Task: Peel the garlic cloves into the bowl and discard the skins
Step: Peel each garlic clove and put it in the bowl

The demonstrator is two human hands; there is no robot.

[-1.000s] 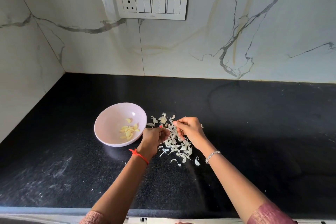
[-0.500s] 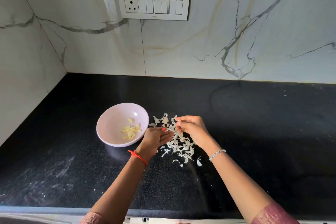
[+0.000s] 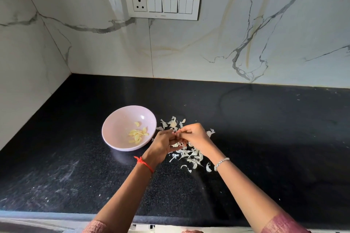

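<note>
On my feed the left hand and right hand have their fingers curled and their tips meeting above the garlic skins scattered on the black countertop. I cannot tell what they pinch, if anything. Peeled garlic cloves lie in the pink bowl, just left of the hands.

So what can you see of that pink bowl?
The bowl is round, pale pink and glossy, like plastic or ceramic. It stands upright on the black counter, left of the scattered skins. A small heap of peeled yellowish cloves lies in its bottom. The left hand is close to its right rim; whether they touch is unclear.
</note>
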